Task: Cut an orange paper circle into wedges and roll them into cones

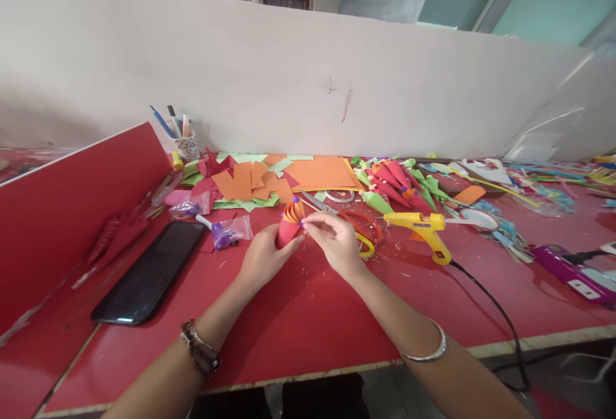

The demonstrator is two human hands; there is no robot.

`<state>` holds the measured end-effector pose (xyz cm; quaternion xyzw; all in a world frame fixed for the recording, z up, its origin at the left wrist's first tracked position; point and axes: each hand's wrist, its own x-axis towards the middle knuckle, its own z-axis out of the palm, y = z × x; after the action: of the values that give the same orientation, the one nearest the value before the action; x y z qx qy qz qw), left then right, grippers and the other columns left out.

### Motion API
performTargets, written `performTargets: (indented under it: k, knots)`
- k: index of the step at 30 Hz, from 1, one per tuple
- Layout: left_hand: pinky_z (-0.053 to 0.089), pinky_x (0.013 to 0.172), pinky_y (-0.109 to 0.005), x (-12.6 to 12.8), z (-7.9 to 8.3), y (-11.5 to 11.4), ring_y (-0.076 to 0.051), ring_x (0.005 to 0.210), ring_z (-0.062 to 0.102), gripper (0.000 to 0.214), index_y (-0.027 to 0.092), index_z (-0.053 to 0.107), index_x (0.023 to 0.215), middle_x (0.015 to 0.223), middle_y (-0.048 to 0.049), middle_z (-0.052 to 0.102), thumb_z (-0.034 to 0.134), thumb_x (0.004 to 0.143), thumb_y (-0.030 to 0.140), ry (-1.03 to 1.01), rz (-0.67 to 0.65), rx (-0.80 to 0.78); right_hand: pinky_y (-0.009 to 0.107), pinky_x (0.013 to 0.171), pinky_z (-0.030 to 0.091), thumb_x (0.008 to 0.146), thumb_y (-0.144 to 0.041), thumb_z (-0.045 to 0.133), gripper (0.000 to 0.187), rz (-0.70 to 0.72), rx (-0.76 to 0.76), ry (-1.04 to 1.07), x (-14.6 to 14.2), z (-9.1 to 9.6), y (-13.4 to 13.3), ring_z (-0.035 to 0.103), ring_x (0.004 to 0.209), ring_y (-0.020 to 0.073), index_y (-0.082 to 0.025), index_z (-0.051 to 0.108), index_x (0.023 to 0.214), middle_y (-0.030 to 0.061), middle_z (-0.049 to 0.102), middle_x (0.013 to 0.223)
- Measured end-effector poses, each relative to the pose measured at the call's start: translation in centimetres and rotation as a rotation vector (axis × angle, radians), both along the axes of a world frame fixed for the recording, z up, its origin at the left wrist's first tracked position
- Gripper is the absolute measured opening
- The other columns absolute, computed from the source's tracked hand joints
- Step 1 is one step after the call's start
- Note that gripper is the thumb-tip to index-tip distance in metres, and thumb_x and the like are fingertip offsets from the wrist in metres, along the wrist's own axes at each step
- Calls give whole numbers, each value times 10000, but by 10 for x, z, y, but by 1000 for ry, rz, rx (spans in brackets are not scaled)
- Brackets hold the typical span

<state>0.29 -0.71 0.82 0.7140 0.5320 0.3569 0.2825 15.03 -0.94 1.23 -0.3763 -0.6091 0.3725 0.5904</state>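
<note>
My left hand is wrapped round a red paper cone with folded orange paper at its top. A small purple ball, likely a pompom, sits at the cone's upper tip. My right hand has thumb and finger pinched on another small purple ball at the cone's right rim. Just behind my right hand lie scissors with red-orange handles, partly hidden by it. To the right, a yellow glue gun with a glue stick in its back lies on the red table.
Orange paper pieces and orange sheets lie at the back. Finished-looking red and green paper cones are piled beside them. A black phone, a bag of purple bits, a pen cup and a purple power strip stand around.
</note>
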Motion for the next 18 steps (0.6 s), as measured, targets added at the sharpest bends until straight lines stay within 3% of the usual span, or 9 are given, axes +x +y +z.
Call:
performTargets:
  k: [4,13,18]
  knots:
    - [279,477,-235,0,-1,0,-135,513,443,364,168,543,665,572,6,511,471,747,515,56,17,-6,286,668,495,758,-244,579,75,5,28,-11,-1,1,0,591,763,158,-215,647,772,24,613,803]
    - [355,573,-254,-2,1,0,-176,648,529,351,162,566,779,753,-52,611,451,768,494,177,15,8,273,686,482,741,-245,585,59,78,-53,-5,-2,-1,0,567,750,141,-198,600,772,13,585,782]
    - [316,506,-236,-2,2,0,-145,576,490,365,164,568,754,665,-16,570,443,766,507,149,40,26,240,662,433,765,-252,567,63,92,-77,152,0,-1,3,524,711,110,-199,581,796,-7,552,756]
